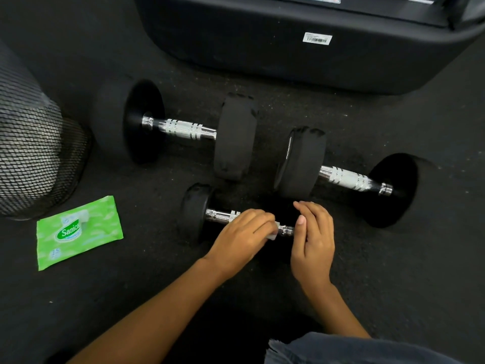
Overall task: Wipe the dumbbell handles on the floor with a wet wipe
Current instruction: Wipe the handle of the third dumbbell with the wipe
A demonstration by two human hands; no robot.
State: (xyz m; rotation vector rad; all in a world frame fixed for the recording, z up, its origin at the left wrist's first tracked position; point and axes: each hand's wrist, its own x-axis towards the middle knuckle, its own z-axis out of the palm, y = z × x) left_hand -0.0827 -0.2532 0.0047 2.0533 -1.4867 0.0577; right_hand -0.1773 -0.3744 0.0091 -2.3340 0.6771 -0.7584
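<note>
Dumbbells crowd the speckled rubber floor (157,285): the big left dumbbell (236,137) and big right dumbbell (301,161), knurled chrome grips, lie just behind the small dumbbell (195,210) toward the near edge. Left hand (241,232) fingers pinch a white wipe (273,235) round its shiny handle (220,215). Right hand (312,243) rests loose-fingered over its far end. Green wipe pack (78,232) and black mesh bin (34,153) sit left, with a smooth black machine base (288,43) along the far edge.

Head camera looks steeply down, close above floor (131,298).
</note>
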